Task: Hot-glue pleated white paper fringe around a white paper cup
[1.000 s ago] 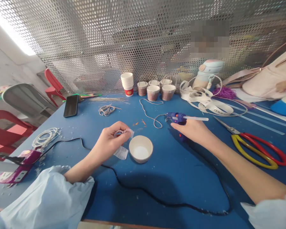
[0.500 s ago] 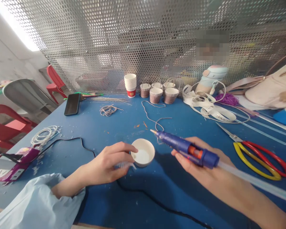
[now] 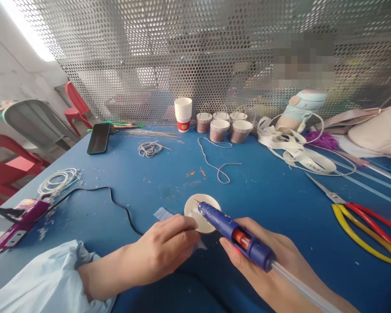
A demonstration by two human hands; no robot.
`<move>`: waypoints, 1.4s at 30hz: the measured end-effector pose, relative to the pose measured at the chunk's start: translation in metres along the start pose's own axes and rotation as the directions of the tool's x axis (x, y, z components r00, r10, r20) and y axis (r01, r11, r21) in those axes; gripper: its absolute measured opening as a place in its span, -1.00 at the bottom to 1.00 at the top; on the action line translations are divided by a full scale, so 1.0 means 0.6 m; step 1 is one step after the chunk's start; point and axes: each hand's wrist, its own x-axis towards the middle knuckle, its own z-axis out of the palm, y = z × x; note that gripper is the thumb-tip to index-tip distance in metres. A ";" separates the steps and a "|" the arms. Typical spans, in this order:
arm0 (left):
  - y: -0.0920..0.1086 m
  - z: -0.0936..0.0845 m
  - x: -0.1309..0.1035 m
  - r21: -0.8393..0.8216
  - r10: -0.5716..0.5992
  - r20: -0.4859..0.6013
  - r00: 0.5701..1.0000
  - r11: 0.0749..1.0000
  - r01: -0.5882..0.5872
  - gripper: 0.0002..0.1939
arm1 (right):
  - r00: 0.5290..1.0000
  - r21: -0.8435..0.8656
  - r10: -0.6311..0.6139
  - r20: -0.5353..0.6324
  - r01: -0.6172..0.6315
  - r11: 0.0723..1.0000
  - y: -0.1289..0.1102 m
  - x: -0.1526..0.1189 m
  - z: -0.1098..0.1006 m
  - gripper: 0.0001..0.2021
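A blue hot glue gun (image 3: 226, 228) lies in my right hand (image 3: 263, 256), fingers wrapped round it from below and a long clear glue stick (image 3: 299, 287) jutting from its back. Its nozzle points left, over the opening of a white paper cup (image 3: 193, 206). My left hand (image 3: 169, 243) pinches the near left rim of that cup, with fingertips at its edge. A translucent strip (image 3: 163, 213) shows beside and under these fingers; how it is held is hidden. The cup's outer wall is mostly out of sight.
Several twine-wrapped cups (image 3: 219, 131) and a stack of paper cups (image 3: 183, 115) stand at the back by a perforated metal screen (image 3: 143, 65). Scissors (image 3: 340, 200) lie right, near white ribbon (image 3: 296, 154). Left are a phone (image 3: 99, 138), power strip (image 3: 22, 226) and black cable (image 3: 117, 202).
The glue gun has moved left and down, bringing its nozzle over the cup. My left hand has shifted right and lower, still at the cup, and the view has turned slightly.
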 end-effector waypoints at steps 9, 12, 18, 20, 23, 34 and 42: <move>-0.001 0.002 0.000 -0.036 -0.012 -0.005 1.000 0.999 0.011 -0.82 | 0.998 -0.006 -0.045 -0.032 0.044 0.999 0.014 0.005 0.016 -0.91; 0.000 0.002 0.000 -0.029 -0.016 0.000 1.000 0.999 0.016 -0.82 | 0.996 -0.055 -0.082 -0.035 0.080 0.995 0.024 0.005 0.021 -0.94; 0.003 -0.001 0.006 -0.004 -0.027 0.007 1.000 1.000 0.027 -0.81 | 0.988 -0.138 -0.134 -0.081 0.122 0.983 0.034 0.000 0.026 -0.90; 0.003 0.000 0.005 -0.019 -0.024 0.011 1.000 1.000 0.024 -0.80 | 0.988 -0.135 -0.133 -0.074 0.122 0.983 0.035 -0.001 0.027 -0.90; 0.000 0.003 0.003 -0.050 -0.018 0.014 1.000 0.999 0.019 -0.80 | 0.990 -0.094 -0.133 -0.038 0.129 0.987 0.034 0.000 0.028 -0.91; 0.002 0.001 0.006 -0.057 -0.033 0.031 0.999 0.998 0.035 -0.80 | 0.982 -0.167 -0.180 -0.054 0.169 0.971 0.036 0.000 0.030 -0.90; 0.004 0.001 0.008 -0.017 -0.014 0.013 1.000 1.000 0.014 -0.81 | 0.980 -0.175 -0.184 -0.071 0.169 0.970 0.042 -0.001 0.032 -0.89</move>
